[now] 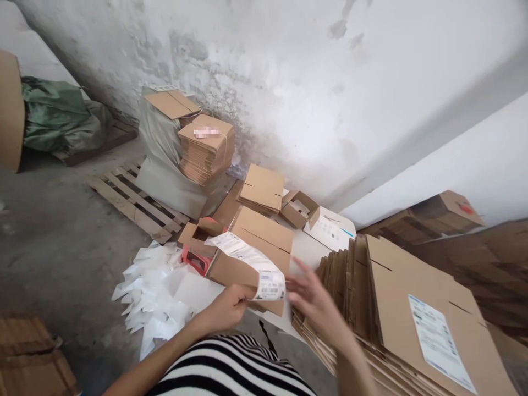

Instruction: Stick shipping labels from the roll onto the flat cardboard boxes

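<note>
1. Pinching the near end of the label strip (243, 253), my left hand (228, 308) has its fingers closed on the lower edge, where the printed labels curl downward.
2. My right hand (315, 305) is open just beside that same end, fingers spread and blurred, gripping nothing. It hovers over the near corner of the stack of flat boxes (383, 308).
3. I judge the strip light, thin and floppy. It drapes and curls, so an edge pinch suits it, and any sticky faces would likely cling if folded together.
4. The strip lies across a folded brown box (268, 228) on the white table (307, 247). That cardboard looks stiff yet light, and is best taken by an edge.
5. The top sheet of the flat stack carries a stuck-on label (437, 341).
6. A small open box (299, 209) stands farther back on the table with its flaps up. It looks empty, though I cannot see its whole bottom.
7. Another open box (198, 234) sits left of the folded one, with a red tape dispenser (196, 261) just in front. Its inside is hidden.
8. Farther out, white backing sheets (152, 297) litter the floor (61, 247). A tied bundle of cardboard (206, 146) rests against a wrapped heap (160, 148) on a pallet (127, 198).
</note>
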`<state>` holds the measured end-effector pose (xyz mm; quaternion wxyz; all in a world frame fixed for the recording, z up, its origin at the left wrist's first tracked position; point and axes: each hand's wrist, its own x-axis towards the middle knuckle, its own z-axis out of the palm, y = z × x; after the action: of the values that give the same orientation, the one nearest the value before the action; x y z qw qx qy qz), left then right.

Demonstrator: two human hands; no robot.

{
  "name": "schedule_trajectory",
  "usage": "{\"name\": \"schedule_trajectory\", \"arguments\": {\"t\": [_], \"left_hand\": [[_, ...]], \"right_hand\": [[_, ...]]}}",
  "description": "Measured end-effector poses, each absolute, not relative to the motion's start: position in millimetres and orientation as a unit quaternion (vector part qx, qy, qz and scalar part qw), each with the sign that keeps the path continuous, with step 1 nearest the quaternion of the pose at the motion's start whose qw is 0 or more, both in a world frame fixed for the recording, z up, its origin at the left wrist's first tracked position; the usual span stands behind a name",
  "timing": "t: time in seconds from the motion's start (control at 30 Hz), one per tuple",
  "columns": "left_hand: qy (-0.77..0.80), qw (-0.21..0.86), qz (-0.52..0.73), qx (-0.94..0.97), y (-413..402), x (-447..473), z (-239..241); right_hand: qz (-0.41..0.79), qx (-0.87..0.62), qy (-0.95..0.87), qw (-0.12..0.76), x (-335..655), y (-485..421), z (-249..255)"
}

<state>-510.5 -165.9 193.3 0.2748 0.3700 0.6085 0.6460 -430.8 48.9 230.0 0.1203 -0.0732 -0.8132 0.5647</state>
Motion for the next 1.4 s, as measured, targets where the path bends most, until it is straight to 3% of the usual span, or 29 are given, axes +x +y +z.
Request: {"name": "schedule_trajectory", "arguments": {"t": [0.1,0.23,0.33,0.43,0.53,0.6,0.7,0.8,0.9,1.1,1.23,1.4], "left_hand": [[0.586,0.312,0.672,0.329,-172.1,-512.3,191.3],[0.419,0.407,0.804,0.109,-180.4,-521.1,186.4],[0.33,0.407,0.85,-0.05,-175.8,-526.7,187.5],[0.313,0.349,0.875,-0.121,-177.9,-537.2,182.7],[0.347,0.24,0.891,-0.171,-200.6,-556.0,166.2],[0.386,0.147,0.888,-0.204,-221.5,-568.7,153.5],[0.427,0.07,0.876,-0.214,-242.9,-577.2,142.6],[0.462,0.109,0.862,-0.179,-241.9,-570.7,141.4],[0.559,0.162,0.802,-0.134,-228.2,-559.3,138.3],[0.693,0.209,0.688,0.052,-210.9,-544.9,121.5],[0.702,0.199,0.684,0.027,-211.0,-545.0,120.7],[0.676,0.208,0.706,0.034,-208.6,-549.8,127.5]], "right_hand": [[0.582,-0.02,-0.81,0.065,-447.7,23.5,217.6],[0.512,0.005,-0.85,0.122,-457.5,-4.6,197.5],[0.465,0.089,-0.873,0.121,-458.1,-22.8,195.1],[0.439,0.131,-0.873,0.165,-457.7,-25.9,215.4],[0.518,0.119,-0.823,0.2,-461.0,-2.9,243.1],[0.584,0.063,-0.764,0.267,-470.9,22.5,248.8],[0.567,-0.077,-0.754,0.323,-500.0,53.4,222.7],[0.503,-0.154,-0.812,0.252,-527.8,54.8,172.5],[0.449,-0.176,-0.843,0.236,-532.0,35.1,132.9],[0.208,-0.242,-0.945,0.076,-497.2,34.5,100.0],[0.294,-0.386,-0.864,0.132,-472.9,64.9,92.8],[0.461,-0.309,-0.782,0.282,-419.1,95.3,138.3]]}}
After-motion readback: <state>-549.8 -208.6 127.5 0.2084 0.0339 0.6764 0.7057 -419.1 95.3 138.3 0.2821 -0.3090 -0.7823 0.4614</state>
